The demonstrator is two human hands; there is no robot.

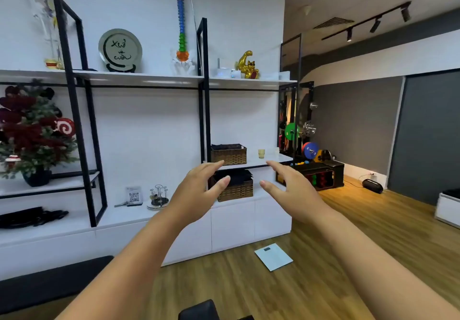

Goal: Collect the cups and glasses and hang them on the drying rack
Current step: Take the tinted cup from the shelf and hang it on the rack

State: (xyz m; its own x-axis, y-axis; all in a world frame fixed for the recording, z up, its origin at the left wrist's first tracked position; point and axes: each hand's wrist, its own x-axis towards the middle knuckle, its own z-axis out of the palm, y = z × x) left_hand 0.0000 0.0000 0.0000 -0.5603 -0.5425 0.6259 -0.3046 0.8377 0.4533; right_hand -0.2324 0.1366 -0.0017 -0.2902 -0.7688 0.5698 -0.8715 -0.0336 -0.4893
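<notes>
Head view: both hands, left and right, reach forward released and empty. Pale yellow cup sits on white shelf; wire drying rack stands on bench. Step closer before grasping.

Left hand hides part of lower basket; rack contents too small
</notes>
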